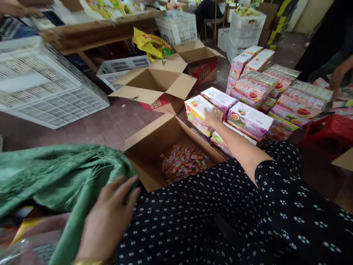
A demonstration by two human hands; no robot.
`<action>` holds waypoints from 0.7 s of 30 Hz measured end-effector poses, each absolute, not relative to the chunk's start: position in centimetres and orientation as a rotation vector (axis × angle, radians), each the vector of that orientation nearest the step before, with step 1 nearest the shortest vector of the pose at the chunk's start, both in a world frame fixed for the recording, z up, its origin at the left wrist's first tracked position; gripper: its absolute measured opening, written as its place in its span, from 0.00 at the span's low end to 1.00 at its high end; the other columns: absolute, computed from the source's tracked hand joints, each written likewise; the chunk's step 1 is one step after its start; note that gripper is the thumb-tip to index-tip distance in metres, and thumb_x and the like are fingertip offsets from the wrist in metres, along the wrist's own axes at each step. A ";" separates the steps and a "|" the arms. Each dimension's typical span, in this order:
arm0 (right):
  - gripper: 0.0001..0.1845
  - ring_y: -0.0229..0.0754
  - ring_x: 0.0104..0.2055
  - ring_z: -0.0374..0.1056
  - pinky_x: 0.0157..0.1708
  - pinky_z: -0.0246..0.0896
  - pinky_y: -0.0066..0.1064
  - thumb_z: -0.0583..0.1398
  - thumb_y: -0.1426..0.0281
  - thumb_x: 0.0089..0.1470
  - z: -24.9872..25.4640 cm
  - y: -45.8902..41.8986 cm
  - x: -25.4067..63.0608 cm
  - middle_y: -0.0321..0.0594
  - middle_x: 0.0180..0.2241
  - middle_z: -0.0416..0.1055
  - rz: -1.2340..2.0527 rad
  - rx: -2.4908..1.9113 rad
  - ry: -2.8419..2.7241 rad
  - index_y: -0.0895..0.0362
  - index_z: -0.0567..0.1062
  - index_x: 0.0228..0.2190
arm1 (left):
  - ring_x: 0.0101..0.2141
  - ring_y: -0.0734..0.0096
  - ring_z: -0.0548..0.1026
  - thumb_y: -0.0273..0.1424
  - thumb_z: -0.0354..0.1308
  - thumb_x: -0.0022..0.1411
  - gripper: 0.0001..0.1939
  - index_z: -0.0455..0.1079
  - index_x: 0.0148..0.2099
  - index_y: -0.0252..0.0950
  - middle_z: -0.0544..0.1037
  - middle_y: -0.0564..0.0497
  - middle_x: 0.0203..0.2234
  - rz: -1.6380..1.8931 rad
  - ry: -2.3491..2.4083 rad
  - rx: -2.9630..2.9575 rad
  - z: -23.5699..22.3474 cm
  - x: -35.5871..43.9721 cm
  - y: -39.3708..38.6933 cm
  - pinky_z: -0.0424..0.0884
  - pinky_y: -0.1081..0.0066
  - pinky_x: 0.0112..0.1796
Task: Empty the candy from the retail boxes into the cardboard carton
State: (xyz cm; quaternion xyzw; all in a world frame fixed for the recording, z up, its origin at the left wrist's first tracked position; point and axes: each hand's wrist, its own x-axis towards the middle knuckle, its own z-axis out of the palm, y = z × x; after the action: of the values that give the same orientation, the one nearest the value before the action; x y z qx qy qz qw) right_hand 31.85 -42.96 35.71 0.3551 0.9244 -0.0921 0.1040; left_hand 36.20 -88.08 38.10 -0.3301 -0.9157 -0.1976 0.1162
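Observation:
My right hand [213, 117] reaches across and touches the right end of a white, yellow and pink printed candy box [197, 105], its fingers laid over the top. Beside that box stand a purple-and-white box [218, 97] and another purple box [249, 117]. My left hand [111, 211] is slightly blurred, fingers apart, holding nothing, beside a green woven sack [91, 165]. Between my hands is an open cardboard carton [149, 136] with many small orange-pink packets [184, 162] on its bottom.
Stacked fruit-printed boxes [256, 86] stand at the right, near a red plastic stool [335, 129] and another person's hand [340, 75]. Open cartons [176, 84] lie ahead. White slatted crates [52, 84] stand left, below a wooden table edge [102, 29].

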 end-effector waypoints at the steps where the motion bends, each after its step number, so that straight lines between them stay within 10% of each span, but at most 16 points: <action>1: 0.61 0.75 0.78 0.31 0.71 0.34 0.68 0.67 0.49 0.56 35.8 -42.6 31.6 0.66 0.76 0.34 -0.289 1.061 2.702 0.52 0.43 0.77 | 0.50 0.51 0.80 0.49 0.50 0.70 0.23 0.80 0.55 0.48 0.78 0.45 0.54 -0.564 -2.710 -1.016 37.2 36.4 -86.9 0.81 0.50 0.52; 9: 0.60 0.71 0.73 0.51 0.68 0.48 0.63 0.71 0.54 0.47 37.6 -41.5 33.3 0.61 0.72 0.53 -0.520 1.155 2.788 0.49 0.54 0.74 | 0.54 0.52 0.79 0.44 0.48 0.69 0.27 0.82 0.54 0.37 0.77 0.37 0.56 -0.792 -2.946 -1.298 32.5 37.1 -79.8 0.79 0.54 0.56; 14: 0.35 0.48 0.50 0.75 0.48 0.72 0.39 0.59 0.61 0.56 38.5 -44.5 37.9 0.46 0.52 0.77 -1.903 0.787 2.453 0.54 0.69 0.64 | 0.57 0.52 0.78 0.45 0.55 0.70 0.28 0.74 0.65 0.37 0.73 0.35 0.59 -0.954 -2.848 -1.214 34.0 35.1 -78.1 0.79 0.55 0.55; 18: 0.29 0.42 0.37 0.75 0.34 0.68 0.28 0.62 0.62 0.50 38.5 -48.5 41.9 0.42 0.39 0.82 -2.228 0.534 1.933 0.58 0.77 0.53 | 0.72 0.39 0.56 0.40 0.64 0.67 0.30 0.69 0.69 0.42 0.56 0.35 0.72 -0.541 -2.403 -1.522 37.2 32.8 -74.9 0.58 0.40 0.69; 21: 0.23 0.41 0.33 0.74 0.30 0.67 0.27 0.65 0.61 0.48 38.0 -50.3 43.8 0.44 0.33 0.81 -2.158 0.624 1.682 0.62 0.80 0.44 | 0.63 0.45 0.68 0.41 0.65 0.67 0.26 0.73 0.64 0.42 0.69 0.37 0.63 -0.360 -2.256 -1.847 38.4 31.3 -73.9 0.64 0.44 0.65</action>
State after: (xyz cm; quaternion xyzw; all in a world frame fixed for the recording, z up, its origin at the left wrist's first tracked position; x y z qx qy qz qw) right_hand 43.81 -50.27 38.00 0.2193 0.5910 -0.7581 0.1668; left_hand 31.34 -73.89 38.38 -0.6254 -0.7640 -0.1217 0.1017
